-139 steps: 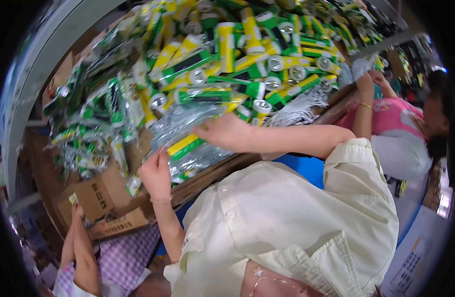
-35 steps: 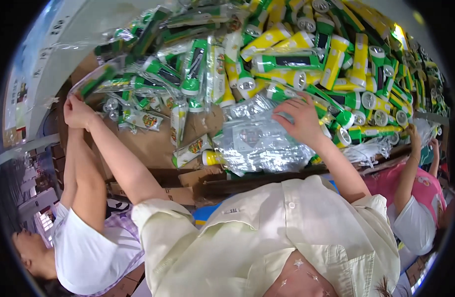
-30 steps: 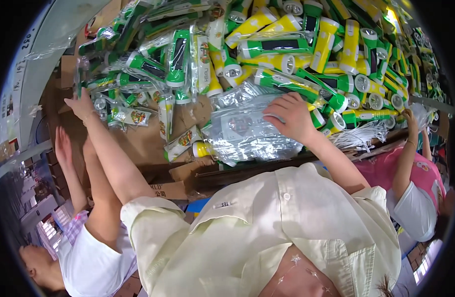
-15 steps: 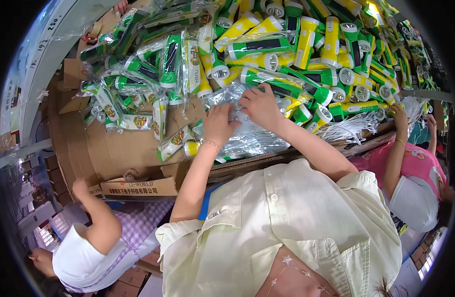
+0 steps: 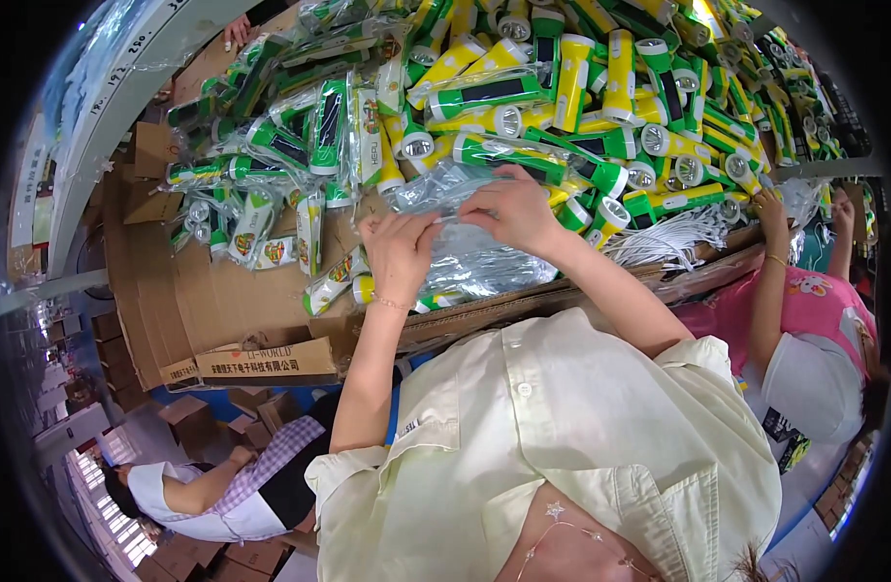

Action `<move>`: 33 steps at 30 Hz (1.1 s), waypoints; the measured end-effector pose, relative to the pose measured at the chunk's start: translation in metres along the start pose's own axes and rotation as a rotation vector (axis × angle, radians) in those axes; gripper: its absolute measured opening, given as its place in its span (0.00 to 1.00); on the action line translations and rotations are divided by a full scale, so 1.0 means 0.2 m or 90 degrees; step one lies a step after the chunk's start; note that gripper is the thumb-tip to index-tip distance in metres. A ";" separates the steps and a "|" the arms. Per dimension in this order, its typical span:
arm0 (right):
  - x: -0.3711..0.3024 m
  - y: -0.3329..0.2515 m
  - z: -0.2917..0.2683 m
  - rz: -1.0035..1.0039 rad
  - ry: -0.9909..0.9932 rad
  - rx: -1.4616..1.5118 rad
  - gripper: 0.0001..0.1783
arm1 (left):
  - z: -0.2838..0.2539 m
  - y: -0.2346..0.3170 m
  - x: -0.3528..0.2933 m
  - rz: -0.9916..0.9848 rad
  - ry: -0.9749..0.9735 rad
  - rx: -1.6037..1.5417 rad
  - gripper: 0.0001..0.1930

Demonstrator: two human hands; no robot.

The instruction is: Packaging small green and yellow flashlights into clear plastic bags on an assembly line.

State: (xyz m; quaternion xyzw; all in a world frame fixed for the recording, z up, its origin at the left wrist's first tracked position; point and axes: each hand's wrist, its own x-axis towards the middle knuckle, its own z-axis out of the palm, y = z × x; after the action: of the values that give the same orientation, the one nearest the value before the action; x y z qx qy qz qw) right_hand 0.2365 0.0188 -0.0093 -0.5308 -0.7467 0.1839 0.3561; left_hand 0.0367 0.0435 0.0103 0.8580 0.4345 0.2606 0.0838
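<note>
My left hand and my right hand are close together over a stack of clear plastic bags. Each pinches with thumb and fingers at the top of a clear bag, stretched between the fingertips. The exact edge they grip is hard to make out. Right behind my hands lies a green and yellow flashlight. Beside my left wrist, a bagged flashlight rests on the cardboard. A bundle of white cables lies to the right of my right forearm.
Loose yellow and green flashlights are heaped at the back and right. Bagged flashlights pile up at the back left. A cardboard box wall runs along the near edge. Co-workers sit on both sides; one hand reaches in from the right.
My left hand has moved slightly left and my fingertips now pinch the bag instead of lying over the stack. The co-worker at left has drawn an arm back from the box edge.
</note>
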 end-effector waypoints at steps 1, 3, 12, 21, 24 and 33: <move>0.01 -0.04 -0.03 -0.035 -0.004 -0.014 0.06 | -0.03 0.03 0.01 -0.015 -0.022 -0.030 0.03; 0.03 -0.09 -0.05 -0.073 -0.007 -0.029 0.06 | -0.06 0.07 0.01 -0.029 -0.042 -0.059 0.04; 0.00 -0.12 -0.15 -0.187 0.000 0.060 0.06 | -0.17 0.17 0.01 -0.174 -0.176 -0.235 0.08; -0.11 -0.14 -0.24 -0.187 -0.118 -0.076 0.09 | -0.16 0.23 -0.09 -0.257 -0.219 -0.212 0.05; -0.17 -0.09 -0.30 -0.147 -0.211 -0.151 0.12 | -0.22 0.20 -0.12 -0.200 -0.194 -0.156 0.05; -0.08 -0.17 -0.30 -0.241 -0.154 -0.142 0.15 | -0.15 0.26 -0.02 -0.133 -0.167 -0.174 0.06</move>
State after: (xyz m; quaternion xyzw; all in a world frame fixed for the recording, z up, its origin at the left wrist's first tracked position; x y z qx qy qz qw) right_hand 0.2611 -0.0147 0.0473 -0.3913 -0.8859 0.0926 0.2313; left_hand 0.0549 0.0067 0.0541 0.8153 0.4674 0.1934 0.2817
